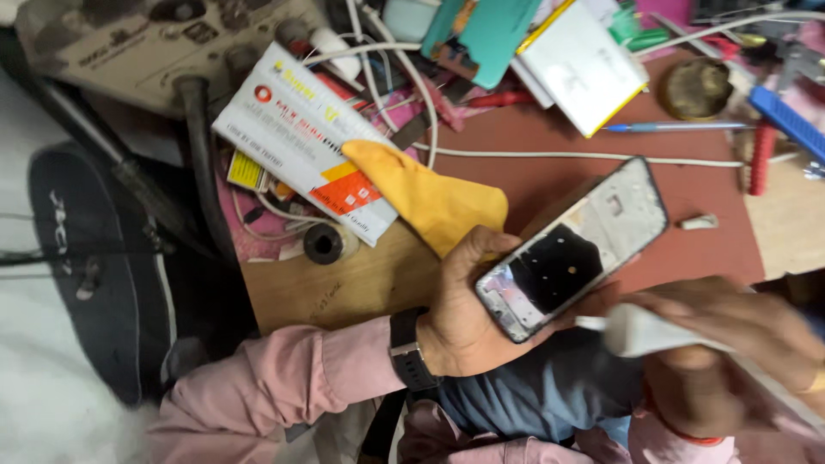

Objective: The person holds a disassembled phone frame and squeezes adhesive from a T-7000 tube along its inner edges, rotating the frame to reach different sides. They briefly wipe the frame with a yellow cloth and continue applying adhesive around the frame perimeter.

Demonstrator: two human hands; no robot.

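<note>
Head view: left hand [460, 314] grips phone frame [574, 247]; right hand [730, 331] holds white tool [640, 331] beside it.

Phone frame [574, 249]: silvery metal chassis, dull sheen, with a glossy black patch at its middle. White tool [644, 331]: smooth plastic, blurred. Yellow cloth [430, 198]: soft, matt weave. Table [361, 283]: bare wood, worn and scuffed; red mat [687, 193] on it is matt. White box [301, 137]: glossy printed card. Watch strap [411, 352]: matt black, looks rubbery. Sleeve [284, 387]: pink cloth.
</note>
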